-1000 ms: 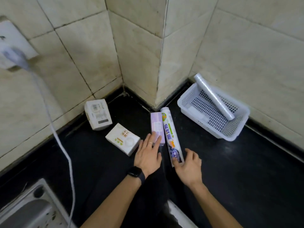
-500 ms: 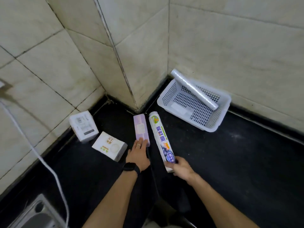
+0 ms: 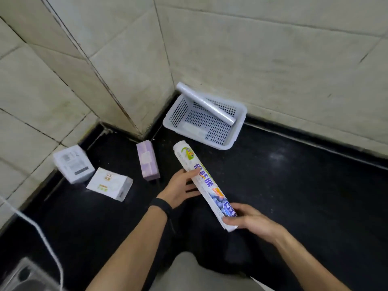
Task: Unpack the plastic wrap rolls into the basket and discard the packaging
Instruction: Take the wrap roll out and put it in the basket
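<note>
A packaged plastic wrap roll (image 3: 201,181) with a printed white, green and blue wrapper is lifted off the black counter, slanting from upper left to lower right. My right hand (image 3: 249,221) grips its near end. My left hand (image 3: 180,189) holds its middle from the left side. A white perforated basket (image 3: 237,131) stands in the corner by the wall. An unwrapped clear roll (image 3: 204,103) leans inside it, its top end over the back rim.
A purple box (image 3: 148,160) lies left of the roll. Two white boxes (image 3: 73,163) (image 3: 110,183) sit near the left wall. A white cable (image 3: 39,229) runs down at the lower left beside a steel sink (image 3: 21,278). Tiled walls close the corner.
The packaged roll lay on the counter a second ago; my right hand took its near end, my left hand left the purple box and grasped the roll, and it is now raised.
</note>
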`<state>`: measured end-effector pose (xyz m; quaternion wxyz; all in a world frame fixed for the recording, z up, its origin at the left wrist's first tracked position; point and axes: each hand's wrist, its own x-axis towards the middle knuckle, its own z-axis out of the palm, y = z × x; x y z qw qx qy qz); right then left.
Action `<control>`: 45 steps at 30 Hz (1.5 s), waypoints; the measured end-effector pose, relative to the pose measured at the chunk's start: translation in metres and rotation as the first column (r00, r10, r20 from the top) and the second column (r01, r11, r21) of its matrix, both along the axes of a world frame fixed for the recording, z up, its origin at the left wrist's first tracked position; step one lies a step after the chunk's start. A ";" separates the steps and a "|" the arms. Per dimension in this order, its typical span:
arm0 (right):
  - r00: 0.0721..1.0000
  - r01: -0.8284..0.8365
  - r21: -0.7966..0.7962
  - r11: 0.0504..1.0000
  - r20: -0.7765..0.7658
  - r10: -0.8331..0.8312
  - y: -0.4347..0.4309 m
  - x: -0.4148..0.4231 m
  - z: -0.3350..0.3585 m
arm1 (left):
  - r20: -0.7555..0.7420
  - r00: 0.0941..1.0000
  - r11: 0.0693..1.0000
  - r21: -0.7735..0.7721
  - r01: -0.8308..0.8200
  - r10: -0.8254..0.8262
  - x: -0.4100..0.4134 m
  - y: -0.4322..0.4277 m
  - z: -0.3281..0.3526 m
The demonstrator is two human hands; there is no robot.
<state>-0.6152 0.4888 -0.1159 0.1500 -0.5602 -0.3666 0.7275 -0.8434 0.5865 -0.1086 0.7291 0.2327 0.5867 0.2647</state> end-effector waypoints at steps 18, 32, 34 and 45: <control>0.932 -0.151 0.279 0.948 0.359 0.043 0.002 -0.039 -0.001 | -0.011 0.998 0.989 0.136 -0.054 0.056 0.019 -0.043 0.002; 0.805 -0.413 0.322 0.852 0.566 0.177 -0.004 -0.023 -0.010 | -0.001 0.940 0.933 0.124 -0.339 0.341 -0.026 -0.027 0.013; 0.765 -0.446 0.309 0.840 0.618 0.178 -0.006 -0.015 -0.010 | 0.074 0.896 0.891 0.096 -0.444 0.439 -0.028 -0.022 0.016; 0.580 -0.473 0.229 0.851 0.808 0.105 -0.025 0.042 -0.034 | 0.066 0.789 0.768 0.192 -0.611 0.611 -0.073 0.006 0.025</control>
